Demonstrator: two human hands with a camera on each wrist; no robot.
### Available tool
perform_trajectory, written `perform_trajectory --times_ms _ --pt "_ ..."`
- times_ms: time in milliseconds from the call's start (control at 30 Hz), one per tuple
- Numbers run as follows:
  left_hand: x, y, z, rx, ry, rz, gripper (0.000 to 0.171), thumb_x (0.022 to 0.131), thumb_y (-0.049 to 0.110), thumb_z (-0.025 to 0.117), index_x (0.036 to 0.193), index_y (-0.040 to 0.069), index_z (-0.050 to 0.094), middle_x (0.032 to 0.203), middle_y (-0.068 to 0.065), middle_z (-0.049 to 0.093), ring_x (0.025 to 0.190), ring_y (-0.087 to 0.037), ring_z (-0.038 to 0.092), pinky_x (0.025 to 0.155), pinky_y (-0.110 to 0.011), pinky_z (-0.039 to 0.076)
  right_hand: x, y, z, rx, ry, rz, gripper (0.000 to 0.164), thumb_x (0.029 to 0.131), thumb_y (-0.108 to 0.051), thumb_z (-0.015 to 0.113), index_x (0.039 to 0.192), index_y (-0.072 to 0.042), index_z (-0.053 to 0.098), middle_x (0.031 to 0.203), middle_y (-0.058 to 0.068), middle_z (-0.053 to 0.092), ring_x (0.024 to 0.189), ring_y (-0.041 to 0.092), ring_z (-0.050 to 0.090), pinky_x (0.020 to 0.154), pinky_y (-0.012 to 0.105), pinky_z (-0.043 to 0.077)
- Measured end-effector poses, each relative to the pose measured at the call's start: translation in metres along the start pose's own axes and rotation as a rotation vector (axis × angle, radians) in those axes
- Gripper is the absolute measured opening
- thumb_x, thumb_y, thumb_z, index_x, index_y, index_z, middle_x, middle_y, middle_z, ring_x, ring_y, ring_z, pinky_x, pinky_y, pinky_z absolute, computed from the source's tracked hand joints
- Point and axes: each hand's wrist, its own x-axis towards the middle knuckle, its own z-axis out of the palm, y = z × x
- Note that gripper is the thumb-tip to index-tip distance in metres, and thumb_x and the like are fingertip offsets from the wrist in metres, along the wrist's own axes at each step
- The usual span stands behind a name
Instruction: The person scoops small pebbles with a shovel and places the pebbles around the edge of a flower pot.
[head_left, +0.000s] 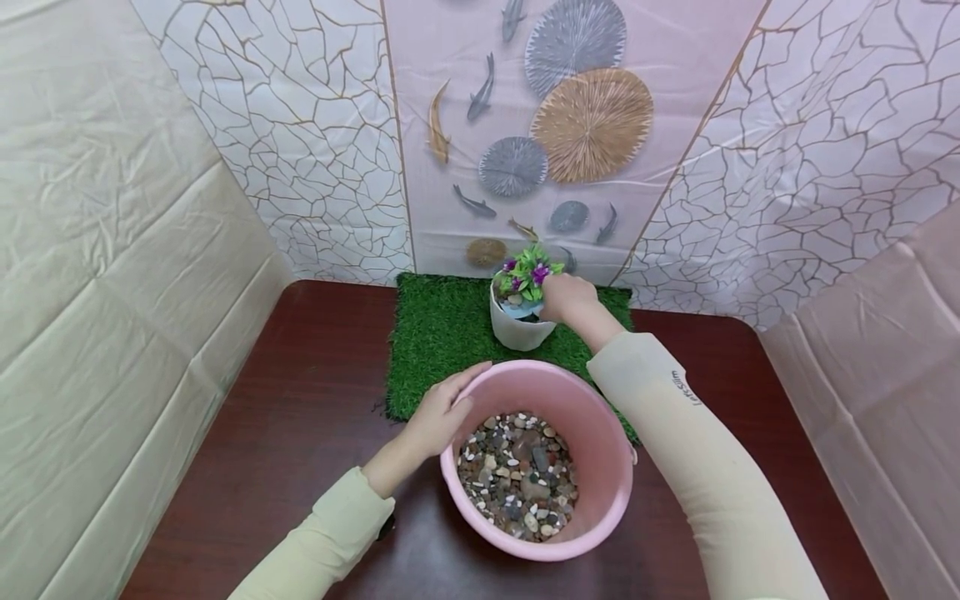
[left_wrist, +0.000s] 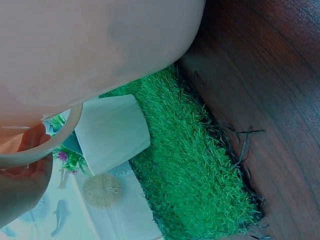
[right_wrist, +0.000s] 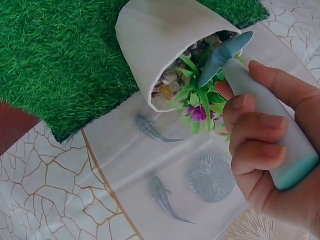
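Note:
A pink bucket (head_left: pixel 603 454) stands at the front of the table, with mixed pebbles (head_left: pixel 517 477) covering its bottom. My left hand (head_left: pixel 435 419) grips its rim on the left side, and the bucket's pale handle (left_wrist: pixel 67 132) crosses in front of those fingers in the left wrist view. Behind the bucket is a white pot (head_left: pixel 520 336) holding pebbles and a leafy plant with purple flowers (head_left: pixel 534 273). My right hand (right_wrist: pixel 270 135) holds a small trowel (right_wrist: pixel 260 100) by its pale grip. The trowel's blue blade (right_wrist: pixel 217 60) is at the pot's mouth, over the pebbles and leaves.
Under the pot lies a green artificial grass mat (head_left: pixel 427 333), its frayed edge showing in the left wrist view. The dark wooden table (head_left: pixel 315 375) extends on both sides. A patterned cloth wall (head_left: pixel 322 150) rises behind, with pale cloth walls left and right.

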Motion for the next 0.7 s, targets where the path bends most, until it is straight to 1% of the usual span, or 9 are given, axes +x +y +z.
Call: perform_trajectory --times_ms 133,200,300,367,433,567,700 --pt "0.000 0.000 0.000 -0.003 0.000 0.002 0.052 0.092 0.005 0.043 0.142 0.017 0.045 0.141 -0.008 0.050 0.128 -0.025 0.048 0.105 -0.044 0.042 -0.003 0.001 -0.003 -0.014 -0.014 0.001 0.014 0.088 -0.022 0.059 0.081 -0.010 0.061 0.111 0.015 0.064 0.087 0.025 0.058 0.071 0.039 0.051" --pt "0.000 0.000 0.001 -0.003 0.000 0.002 0.052 0.092 0.005 0.043 0.142 0.017 0.045 0.141 -0.008 0.050 0.128 -0.026 0.048 0.105 -0.044 0.041 -0.004 0.001 -0.005 -0.025 -0.020 0.007 0.014 0.088 -0.021 0.059 0.089 -0.008 0.064 0.116 0.016 0.062 0.093 0.027 0.059 0.075 0.041 0.051" --pt "0.000 0.000 0.001 -0.001 0.002 -0.002 0.052 0.092 0.005 0.043 0.142 0.018 0.045 0.141 -0.008 0.050 0.128 -0.025 0.049 0.105 -0.044 0.042 -0.005 -0.001 -0.008 -0.048 -0.031 0.015 0.021 0.088 -0.021 0.059 0.103 -0.007 0.064 0.119 0.016 0.061 0.100 0.030 0.060 0.080 0.043 0.052" --pt "0.000 0.000 0.001 0.003 0.003 -0.002 0.052 0.092 0.005 0.043 0.142 0.018 0.045 0.141 -0.008 0.050 0.128 -0.025 0.049 0.105 -0.044 0.042 -0.006 -0.004 -0.010 -0.060 -0.044 0.022 0.026 0.089 -0.021 0.058 0.110 -0.006 0.063 0.119 0.016 0.061 0.101 0.029 0.060 0.081 0.043 0.052" --pt "0.000 0.000 0.001 0.004 0.004 -0.002 0.051 0.092 0.005 0.043 0.142 0.018 0.045 0.141 -0.008 0.050 0.128 -0.026 0.049 0.105 -0.044 0.042 -0.006 -0.005 -0.013 -0.073 -0.055 0.027 0.032 0.089 -0.020 0.058 0.117 -0.006 0.060 0.121 0.017 0.059 0.099 0.028 0.059 0.080 0.042 0.052" --pt "0.000 0.000 0.001 0.008 0.005 0.002 0.051 0.092 0.005 0.043 0.141 0.017 0.045 0.141 -0.008 0.050 0.128 -0.026 0.049 0.105 -0.044 0.042 -0.006 -0.008 -0.018 -0.075 -0.072 0.036 0.034 0.089 -0.017 0.054 0.121 -0.006 0.058 0.121 0.016 0.058 0.090 0.025 0.055 0.072 0.037 0.047" --pt "0.000 0.000 0.001 0.008 0.007 0.001 0.051 0.091 0.005 0.043 0.141 0.017 0.045 0.141 -0.008 0.050 0.128 -0.026 0.049 0.105 -0.044 0.042 -0.005 -0.006 -0.021 -0.065 -0.076 0.039 0.032 0.089 -0.018 0.054 0.118 -0.007 0.059 0.118 0.014 0.059 0.087 0.023 0.052 0.069 0.035 0.043"
